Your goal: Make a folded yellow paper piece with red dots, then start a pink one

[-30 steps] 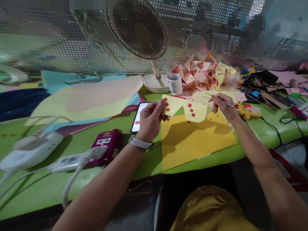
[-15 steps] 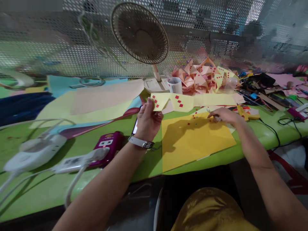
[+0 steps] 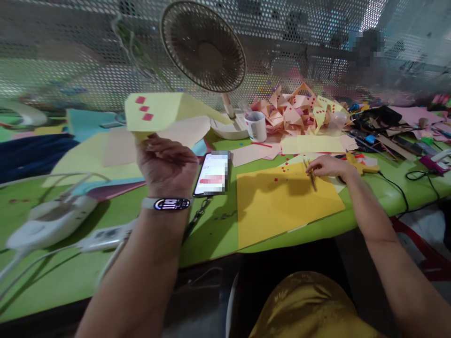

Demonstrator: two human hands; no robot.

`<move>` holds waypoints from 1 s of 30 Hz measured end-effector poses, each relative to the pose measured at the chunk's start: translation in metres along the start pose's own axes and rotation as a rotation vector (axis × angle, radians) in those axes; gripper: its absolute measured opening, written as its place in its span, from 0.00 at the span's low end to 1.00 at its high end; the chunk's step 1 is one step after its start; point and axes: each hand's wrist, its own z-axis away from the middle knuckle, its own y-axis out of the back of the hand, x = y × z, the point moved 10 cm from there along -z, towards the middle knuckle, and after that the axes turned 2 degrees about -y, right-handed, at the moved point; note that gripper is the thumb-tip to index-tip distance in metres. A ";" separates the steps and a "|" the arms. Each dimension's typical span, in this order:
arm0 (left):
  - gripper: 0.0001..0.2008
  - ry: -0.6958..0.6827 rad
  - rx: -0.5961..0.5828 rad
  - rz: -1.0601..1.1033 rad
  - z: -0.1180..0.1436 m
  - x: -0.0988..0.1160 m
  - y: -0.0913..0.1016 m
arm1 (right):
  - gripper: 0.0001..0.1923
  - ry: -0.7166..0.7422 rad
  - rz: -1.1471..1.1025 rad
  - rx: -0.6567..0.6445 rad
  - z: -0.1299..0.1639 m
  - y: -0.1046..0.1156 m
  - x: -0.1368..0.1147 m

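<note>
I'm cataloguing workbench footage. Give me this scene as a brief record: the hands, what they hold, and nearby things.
Left hand: holding up pale yellow paper; three red diamonds on its visible panel
Right hand: holding tweezers over the yellow sheet
Between hands: phone with lit screen, on the green table
Behind: fan, white cup, heap of folded paper
</note>
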 end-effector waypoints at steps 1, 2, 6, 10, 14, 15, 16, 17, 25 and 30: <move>0.28 0.015 -0.008 0.018 -0.001 -0.004 -0.001 | 0.16 -0.002 -0.015 0.056 0.001 0.007 0.000; 0.28 0.038 -0.014 0.033 -0.001 -0.009 -0.003 | 0.14 -0.001 -0.036 0.131 0.002 0.016 0.000; 0.28 0.194 -0.001 0.203 0.007 -0.038 -0.020 | 0.09 0.039 -0.191 0.534 0.015 0.053 -0.002; 0.23 0.350 0.079 0.480 0.020 -0.057 -0.034 | 0.21 0.126 -0.784 0.613 0.020 0.057 -0.010; 0.17 0.494 0.189 0.629 0.036 -0.070 -0.047 | 0.28 0.209 -1.169 0.231 0.011 0.029 -0.063; 0.16 0.512 0.219 0.645 0.041 -0.071 -0.050 | 0.30 0.241 -1.196 0.139 0.011 0.022 -0.080; 0.16 0.528 0.248 0.649 0.045 -0.073 -0.053 | 0.32 0.284 -1.207 0.032 0.012 0.013 -0.097; 0.16 0.539 0.270 0.640 0.049 -0.074 -0.055 | 0.32 0.330 -1.203 -0.082 0.014 0.004 -0.114; 0.18 0.538 0.275 0.575 0.038 -0.075 -0.042 | 0.19 0.414 -1.225 0.225 0.045 0.046 -0.072; 0.20 0.312 0.241 0.358 0.007 -0.042 0.000 | 0.20 0.209 -1.129 0.782 0.083 0.099 0.037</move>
